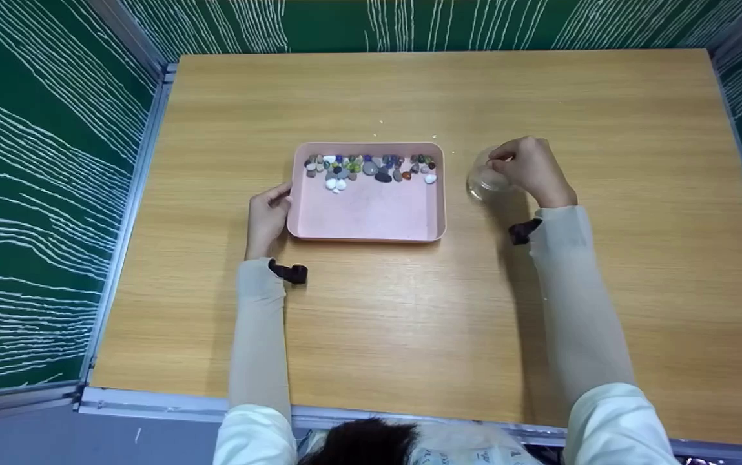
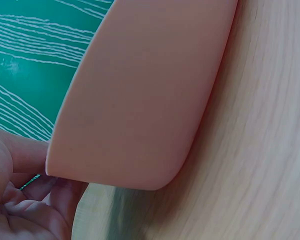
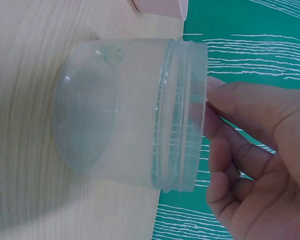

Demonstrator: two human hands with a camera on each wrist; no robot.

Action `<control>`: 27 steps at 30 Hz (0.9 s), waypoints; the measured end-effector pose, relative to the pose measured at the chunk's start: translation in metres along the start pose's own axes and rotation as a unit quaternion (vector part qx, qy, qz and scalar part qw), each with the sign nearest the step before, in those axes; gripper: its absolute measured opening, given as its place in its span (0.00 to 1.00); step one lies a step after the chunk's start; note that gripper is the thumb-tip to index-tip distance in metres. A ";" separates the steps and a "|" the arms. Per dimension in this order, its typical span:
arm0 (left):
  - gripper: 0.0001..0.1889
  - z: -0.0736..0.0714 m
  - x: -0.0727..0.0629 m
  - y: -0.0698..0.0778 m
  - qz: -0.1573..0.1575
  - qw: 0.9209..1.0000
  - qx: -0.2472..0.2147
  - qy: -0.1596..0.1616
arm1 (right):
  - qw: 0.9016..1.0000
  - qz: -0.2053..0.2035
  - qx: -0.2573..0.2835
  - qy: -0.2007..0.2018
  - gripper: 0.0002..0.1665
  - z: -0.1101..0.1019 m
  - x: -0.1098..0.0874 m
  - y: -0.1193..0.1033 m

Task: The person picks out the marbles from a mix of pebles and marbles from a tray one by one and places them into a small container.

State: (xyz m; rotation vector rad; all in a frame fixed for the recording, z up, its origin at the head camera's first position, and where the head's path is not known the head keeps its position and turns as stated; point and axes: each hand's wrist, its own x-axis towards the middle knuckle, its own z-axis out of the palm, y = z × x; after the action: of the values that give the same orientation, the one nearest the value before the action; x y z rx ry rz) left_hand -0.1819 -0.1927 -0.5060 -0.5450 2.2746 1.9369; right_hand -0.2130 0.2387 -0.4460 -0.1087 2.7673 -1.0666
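At the left end of the pink tray (image 1: 371, 216), my left hand (image 1: 267, 216) grips the wall; the left wrist view shows one finger over the rim and others outside it. Many small pebbles and glass stones (image 1: 369, 168) lie along the tray's far side, some white, others dark, green, blue or orange. My right hand (image 1: 529, 171) is above the mouth of a clear jar (image 3: 135, 115), thumb and fingertips close together right at the rim. I cannot tell whether they pinch something. A greenish clear piece (image 3: 112, 53) shows near the jar's base.
The wooden table (image 1: 396, 310) carries a few tiny white bits (image 1: 434, 136) just beyond the tray. Green panels with white lines (image 1: 325, 26) stand at the back and sides. The jar is a short way right of the tray.
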 end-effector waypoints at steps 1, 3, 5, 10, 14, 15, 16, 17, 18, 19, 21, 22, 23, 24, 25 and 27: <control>0.20 0.000 0.000 0.000 -0.002 1.000 -0.002 0.000 | 1.000 0.001 0.001 0.000 0.13 0.000 0.000 0.000; 0.20 0.000 0.000 0.000 -0.005 1.000 -0.006 0.000 | 1.000 0.004 0.002 -0.001 0.13 -0.001 0.000 -0.001; 0.20 0.000 0.000 0.000 -0.003 1.000 -0.002 0.001 | 1.000 0.010 0.001 -0.004 0.13 -0.001 0.000 -0.001; 0.20 0.000 0.001 0.000 0.002 1.000 -0.004 0.004 | 1.000 0.017 0.002 -0.005 0.13 -0.002 -0.001 -0.003; 0.20 0.000 0.001 0.000 -0.002 1.000 -0.012 0.004 | 1.000 0.004 0.005 0.003 0.12 -0.001 0.000 -0.003; 0.20 0.000 0.001 0.000 -0.001 1.000 -0.005 0.005 | 1.000 -0.001 0.004 0.005 0.12 0.000 0.000 -0.002; 0.20 0.000 0.001 0.001 -0.001 1.000 -0.002 0.005 | 1.000 -0.005 0.004 0.007 0.12 0.000 0.000 -0.002; 0.20 0.000 0.001 0.001 0.001 1.000 0.002 0.005 | 1.000 -0.009 0.003 0.010 0.12 0.000 0.000 -0.002; 0.20 -0.001 0.000 0.001 0.004 1.000 0.009 0.005 | 1.000 -0.011 0.003 0.011 0.12 0.001 0.000 -0.002; 0.20 -0.001 0.000 0.001 0.008 1.000 0.015 0.005 | 1.000 -0.014 0.002 0.013 0.12 0.001 0.000 -0.002; 0.20 -0.001 0.000 0.002 0.012 1.000 0.020 0.004 | 1.000 -0.014 0.004 0.012 0.12 0.001 0.000 -0.002; 0.20 -0.002 -0.001 0.002 0.013 1.000 0.021 0.003 | 1.000 -0.012 0.005 0.009 0.12 0.001 0.000 -0.003; 0.20 -0.002 -0.001 0.002 0.014 1.000 0.025 0.002 | 1.000 -0.010 0.007 0.007 0.12 0.000 0.000 -0.003; 0.20 -0.002 -0.001 0.002 0.014 0.999 0.029 0.002 | 1.000 -0.008 0.009 0.003 0.12 0.000 -0.001 -0.004; 0.20 -0.002 -0.001 0.002 0.014 0.999 0.032 0.001 | 1.000 -0.006 0.011 0.001 0.12 -0.001 -0.001 -0.004; 0.20 -0.003 -0.001 0.002 0.008 0.999 0.037 0.001 | 1.000 -0.003 0.015 -0.004 0.13 -0.002 -0.001 -0.005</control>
State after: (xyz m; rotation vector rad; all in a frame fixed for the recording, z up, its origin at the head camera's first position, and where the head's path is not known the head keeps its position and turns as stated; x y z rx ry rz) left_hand -0.1814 -0.1951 -0.5034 -0.5229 2.3470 1.8521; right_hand -0.2125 0.2361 -0.4414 -0.1157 2.7446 -1.1077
